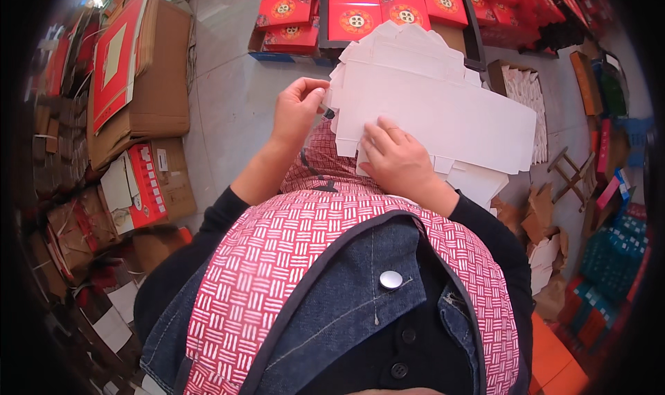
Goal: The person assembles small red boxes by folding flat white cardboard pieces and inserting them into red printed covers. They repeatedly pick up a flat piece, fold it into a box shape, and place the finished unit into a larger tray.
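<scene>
A fanned stack of flat white carton blanks (433, 114) lies in front of me, over my lap, its die-cut flaps spread along the far and left edges. My right hand (398, 158) rests on the top blank near its close edge, fingers extended and pressing flat. At the stack's left edge my left hand (301, 107) is closed, thumb against forefinger, beside a flap. A small dark and clear piece (327, 111) shows just below its fingertips. What the pinch holds is too small to make out.
Red printed gift boxes (355, 22) fill trays ahead. Big brown cartons (163, 76) stand at the left. On the right are an open box of white folded pieces (523, 86), a small wooden folding stool (573, 173) and torn brown cardboard (544, 211).
</scene>
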Demonstrator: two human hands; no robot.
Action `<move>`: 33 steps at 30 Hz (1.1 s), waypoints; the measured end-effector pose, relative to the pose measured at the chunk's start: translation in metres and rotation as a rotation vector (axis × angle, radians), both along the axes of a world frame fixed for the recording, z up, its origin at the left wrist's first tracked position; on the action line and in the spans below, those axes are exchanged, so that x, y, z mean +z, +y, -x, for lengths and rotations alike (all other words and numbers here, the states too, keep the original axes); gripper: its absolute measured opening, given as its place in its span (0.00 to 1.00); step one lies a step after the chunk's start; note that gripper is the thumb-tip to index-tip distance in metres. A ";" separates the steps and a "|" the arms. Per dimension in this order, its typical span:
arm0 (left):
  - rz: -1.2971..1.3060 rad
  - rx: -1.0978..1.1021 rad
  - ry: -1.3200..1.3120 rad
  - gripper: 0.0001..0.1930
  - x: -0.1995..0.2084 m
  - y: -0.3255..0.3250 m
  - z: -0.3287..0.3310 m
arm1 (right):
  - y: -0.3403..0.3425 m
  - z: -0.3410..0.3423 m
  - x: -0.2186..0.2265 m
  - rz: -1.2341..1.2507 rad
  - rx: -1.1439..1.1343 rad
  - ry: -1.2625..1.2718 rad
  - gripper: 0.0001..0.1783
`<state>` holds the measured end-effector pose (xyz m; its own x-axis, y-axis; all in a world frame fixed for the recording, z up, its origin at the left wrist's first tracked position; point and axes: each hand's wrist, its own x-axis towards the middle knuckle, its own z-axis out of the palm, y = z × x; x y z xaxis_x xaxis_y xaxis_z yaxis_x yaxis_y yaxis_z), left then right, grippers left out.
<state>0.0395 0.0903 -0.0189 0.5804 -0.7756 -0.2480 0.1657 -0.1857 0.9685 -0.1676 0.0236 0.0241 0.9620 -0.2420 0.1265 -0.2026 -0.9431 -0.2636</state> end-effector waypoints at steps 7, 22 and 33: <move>0.042 -0.005 -0.472 0.10 -0.005 0.007 -0.001 | -0.016 -0.002 0.132 -1.399 0.552 -0.346 0.15; 0.217 -0.183 -0.638 0.19 0.049 0.013 0.018 | 0.003 -0.053 0.020 -0.129 -0.399 0.042 0.11; 0.530 -0.685 -0.690 0.23 0.107 -0.030 -0.003 | -0.031 0.050 0.092 -0.812 -0.200 -0.251 0.03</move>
